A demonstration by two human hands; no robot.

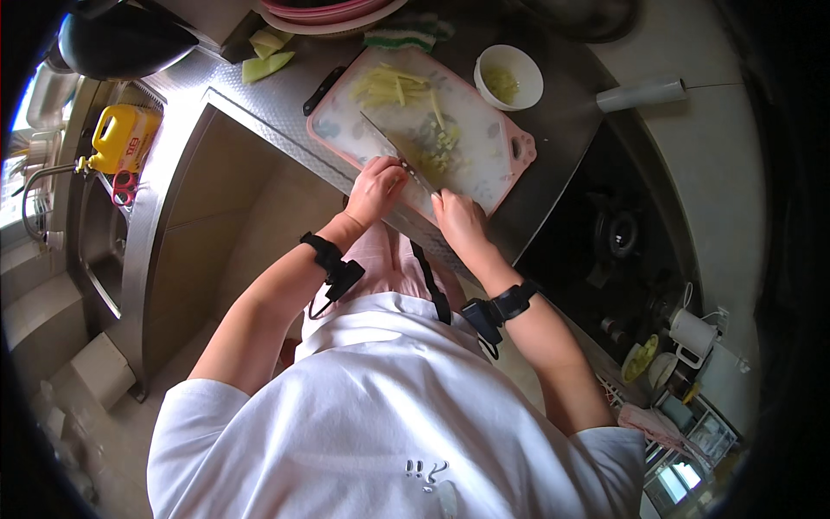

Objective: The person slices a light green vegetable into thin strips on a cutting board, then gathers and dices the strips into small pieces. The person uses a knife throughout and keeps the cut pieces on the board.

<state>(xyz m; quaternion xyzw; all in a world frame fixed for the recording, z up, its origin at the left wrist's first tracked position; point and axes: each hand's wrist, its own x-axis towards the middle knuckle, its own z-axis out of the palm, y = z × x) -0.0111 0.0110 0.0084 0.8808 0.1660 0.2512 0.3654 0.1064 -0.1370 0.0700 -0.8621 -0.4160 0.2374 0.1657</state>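
My right hand [462, 220] grips the handle of a kitchen knife [384, 135], whose blade points up and left across a pink-rimmed cutting board [483, 165]. Beside the blade, at the board's near edge, is my left hand [375, 191] with its fingers bent together; whether they pinch anything is hidden. Small pale bits cling to the blade near those fingertips. Diced pale-green vegetable [438, 156] lies just beyond the knife. Farther up the board is a pile of cut vegetable strips [389, 87]. A white bowl [528, 68] by the board's upper right holds small green pieces.
Pale-green vegetable chunks [267, 65] and a black handle [324, 91] lie left of the board. A green-striped cloth [405, 37] touches its far edge. A gas hob [616, 233] is at right. Left stand a yellow jug [123, 139] and a sink [100, 246].
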